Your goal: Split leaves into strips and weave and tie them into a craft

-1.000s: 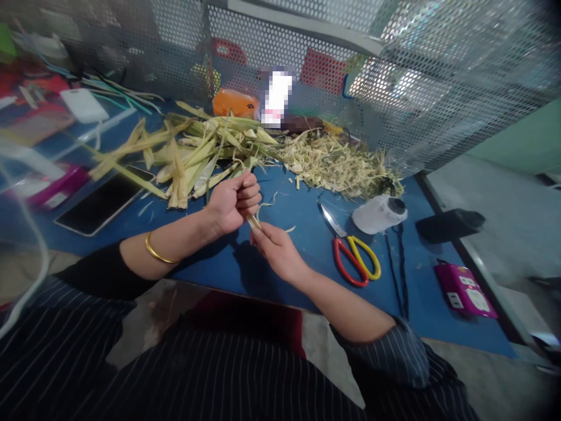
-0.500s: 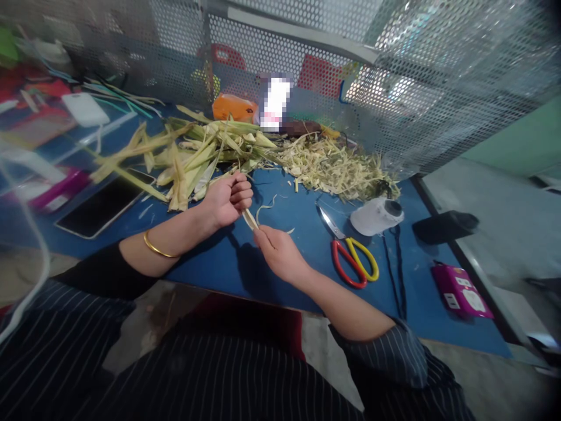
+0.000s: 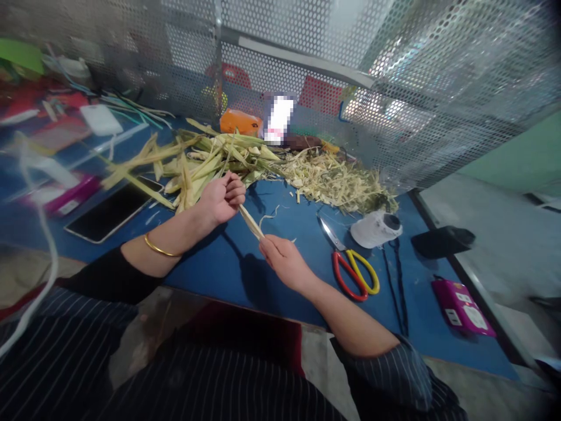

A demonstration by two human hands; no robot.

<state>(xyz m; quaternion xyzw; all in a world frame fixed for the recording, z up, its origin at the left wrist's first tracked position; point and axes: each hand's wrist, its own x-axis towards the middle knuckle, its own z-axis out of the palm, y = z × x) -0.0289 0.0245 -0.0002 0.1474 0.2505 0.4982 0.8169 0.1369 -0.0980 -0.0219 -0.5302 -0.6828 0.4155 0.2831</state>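
A pale, narrow strip of dried husk (image 3: pixel 251 221) is stretched between my two hands above the blue table (image 3: pixel 289 292). My left hand (image 3: pixel 225 197) is curled in a fist around its upper end. At the lower end my right hand (image 3: pixel 284 258) pinches the strip between thumb and fingers. Thin curled shreds (image 3: pixel 269 216) lie on the table just beyond the right hand. Behind the left hand is a heap of long yellow-green husk leaves (image 3: pixel 210 161). Scissors (image 3: pixel 350 263) with one red and one yellow handle rest to the right, blades partly apart.
A pile of shredded husk (image 3: pixel 337 181) lies along the perforated metal screen (image 3: pixel 307 52). Right of the scissors are a white thread cone (image 3: pixel 372 229), black cords (image 3: pixel 398 280), a black roll (image 3: pixel 442 241) and a purple box (image 3: pixel 463 307). A dark phone (image 3: pixel 114 209) lies at left.
My hands have drawn farther apart, the right one moving down and right, so a longer length of husk strip shows between them. The whole view has shifted slightly.
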